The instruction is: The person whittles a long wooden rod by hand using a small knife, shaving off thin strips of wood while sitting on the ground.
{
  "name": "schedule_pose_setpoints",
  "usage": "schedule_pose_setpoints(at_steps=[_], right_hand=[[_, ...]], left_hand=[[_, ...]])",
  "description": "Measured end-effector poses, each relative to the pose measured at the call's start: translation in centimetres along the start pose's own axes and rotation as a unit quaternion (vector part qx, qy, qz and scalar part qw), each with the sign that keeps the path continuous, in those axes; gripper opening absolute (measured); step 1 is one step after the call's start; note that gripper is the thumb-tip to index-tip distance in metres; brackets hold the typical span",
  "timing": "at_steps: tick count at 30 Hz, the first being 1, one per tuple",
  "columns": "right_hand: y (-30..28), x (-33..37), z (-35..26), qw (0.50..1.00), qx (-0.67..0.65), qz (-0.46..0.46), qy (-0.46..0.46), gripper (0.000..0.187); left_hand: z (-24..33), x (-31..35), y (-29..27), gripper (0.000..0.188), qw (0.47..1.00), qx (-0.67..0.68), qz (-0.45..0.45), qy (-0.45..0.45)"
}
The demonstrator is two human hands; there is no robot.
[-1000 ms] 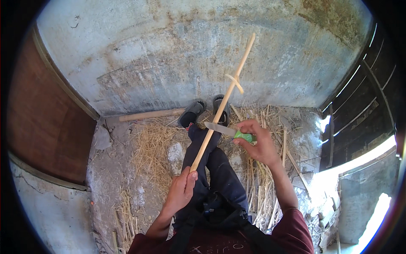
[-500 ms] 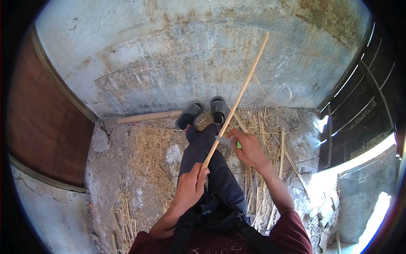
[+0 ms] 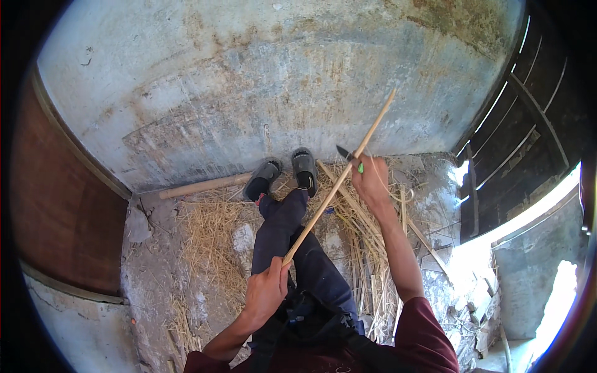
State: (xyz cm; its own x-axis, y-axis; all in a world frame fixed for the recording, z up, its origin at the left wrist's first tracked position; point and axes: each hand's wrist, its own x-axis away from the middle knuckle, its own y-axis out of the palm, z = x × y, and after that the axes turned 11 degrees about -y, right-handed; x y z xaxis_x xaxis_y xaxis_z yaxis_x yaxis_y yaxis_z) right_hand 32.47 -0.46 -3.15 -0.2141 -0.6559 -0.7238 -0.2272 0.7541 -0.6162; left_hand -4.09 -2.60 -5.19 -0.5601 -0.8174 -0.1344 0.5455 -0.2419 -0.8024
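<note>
Left hand (image 3: 266,289) curled in a closed grip around the lower end of a long slender pale-yellow wooden stick (image 3: 319,210). Right hand (image 3: 372,181) farther up and to the right, fingers folded around the green handle of a short knife with a dark pointed blade (image 3: 346,153); exact placement of the fingertips hidden from this angle. Stick slanted from lower left to upper right, in front of the body and above the legs, with upper end free against the background of a stained blue-grey plastered wall (image 3: 249,93). Blade crosswise to the stick in its upper half, tip to the left, handle to the right; impossible to tell how deep any contact between edge and wood.

Below: legs in dark navy trousers (image 3: 277,217), crossed in view by the stick; dark grey clog-like shoes (image 3: 265,174) near the foot of the wall. Just left of the shoes, along the wall base, a thick light-brown wooden pole (image 3: 205,185). On the grey dusty floor (image 3: 146,273), loose yellow straw (image 3: 211,239) to the left of the legs and thin pale wooden strips to the right. At far left, a reddish-brown flat panel (image 3: 68,199); at far right, dark wooden planking (image 3: 522,130) with bright gaps.
</note>
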Motion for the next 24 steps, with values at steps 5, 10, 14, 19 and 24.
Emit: schedule_pose_setpoints(at_steps=[5, 10, 14, 19, 24], right_hand=[[0.2, -1.4, 0.1, 1.0, -0.005, 0.013, 0.011, 0.018], [-0.8, -4.5, 8.0, 0.985, 0.011, 0.077, 0.154, 0.02], [-1.8, -5.2, 16.8, 0.972, 0.101, 0.151, 0.146, 0.028], [0.8, 3.3, 18.2, 0.98, 0.072, -0.048, 0.181, 0.027], [2.4, 15.0, 16.2, 0.879, -0.19, -0.35, 0.262, 0.025]], left_hand=[[0.0, 0.2, -0.2, 0.018, 1.0, -0.006, 0.01, -0.013], [0.1, 1.2, -0.8, 0.018, 1.0, 0.0, -0.004, -0.001], [-1.2, 1.8, -1.1, 0.018, 0.999, 0.002, -0.048, -0.014], [-4.2, 1.2, -1.3, 0.024, 0.991, 0.095, -0.024, -0.094], [-5.9, 0.7, -1.0, 0.035, 0.942, 0.3, -0.082, -0.127]])
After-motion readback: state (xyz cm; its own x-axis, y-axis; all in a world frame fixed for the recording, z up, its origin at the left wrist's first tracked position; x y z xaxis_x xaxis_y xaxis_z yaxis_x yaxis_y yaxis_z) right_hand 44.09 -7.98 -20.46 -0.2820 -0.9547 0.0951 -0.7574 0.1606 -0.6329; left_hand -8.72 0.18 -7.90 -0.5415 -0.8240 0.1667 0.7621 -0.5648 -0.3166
